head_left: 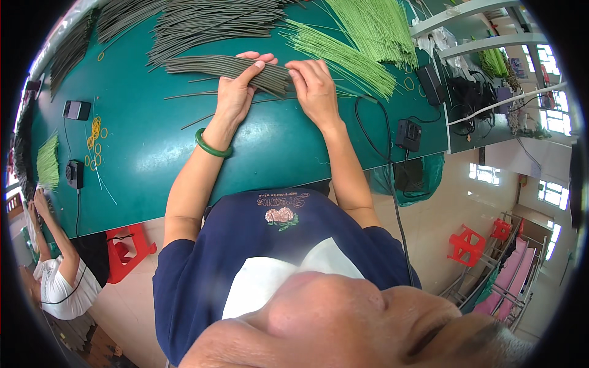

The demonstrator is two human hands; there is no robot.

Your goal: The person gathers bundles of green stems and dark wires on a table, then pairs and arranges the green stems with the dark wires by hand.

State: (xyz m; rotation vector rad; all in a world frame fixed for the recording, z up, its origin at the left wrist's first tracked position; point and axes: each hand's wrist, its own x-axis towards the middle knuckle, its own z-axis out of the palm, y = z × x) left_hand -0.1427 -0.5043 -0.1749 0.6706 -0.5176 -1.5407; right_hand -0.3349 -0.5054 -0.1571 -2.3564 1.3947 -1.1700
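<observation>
Brown-grey stems point(205, 64), bundled; thin, bowed; in L hand point(237, 91)

A smooth gloss is shown by the table point(147, 165), centre left, and by the polished bangle point(213, 151); a matt finish is seen on the dark stems point(205, 64), upper centre, and the cloth shirt point(211, 245), lower centre.

A workshop for handwork; a long green table point(147, 147) runs beneath the left hand point(236, 96) and right hand point(315, 92); dark stems point(215, 24) and green stems point(374, 27) lie heaped beyond them; rubber bands point(95, 129) and 1 other person point(69, 279) are leftward; red stools point(469, 244) stand behind, both sides; a metal frame point(481, 45) rises rightward.
</observation>
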